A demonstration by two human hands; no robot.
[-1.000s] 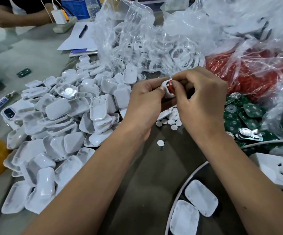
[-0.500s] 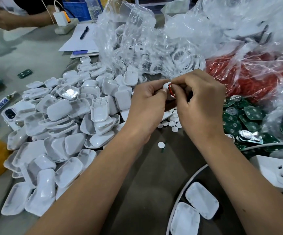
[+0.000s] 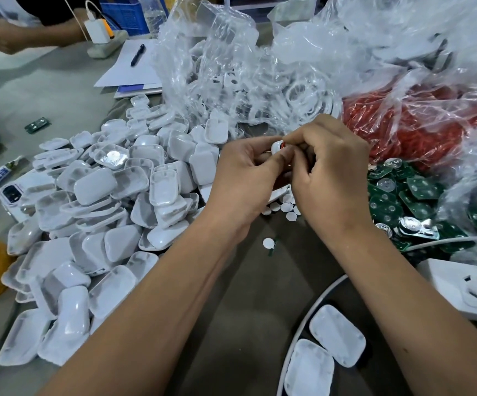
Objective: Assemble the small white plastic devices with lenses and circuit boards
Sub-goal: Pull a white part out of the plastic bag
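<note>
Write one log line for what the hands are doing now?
left hand: holds white part | right hand: pinches red ring onto it | shells: piled left

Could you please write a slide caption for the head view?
Both hands, left hand and right hand, pinch a small white-and-red plastic part above heaped white plastic shells and green circuit boards.

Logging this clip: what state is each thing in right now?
Left hand: grips small white plastic piece with red ring.
Right hand: pinches that piece.
White plastic shells: loose heap.
Green circuit boards: piled.
Two white shells: flat in round tray.
Clear plastic bags: open.
</note>
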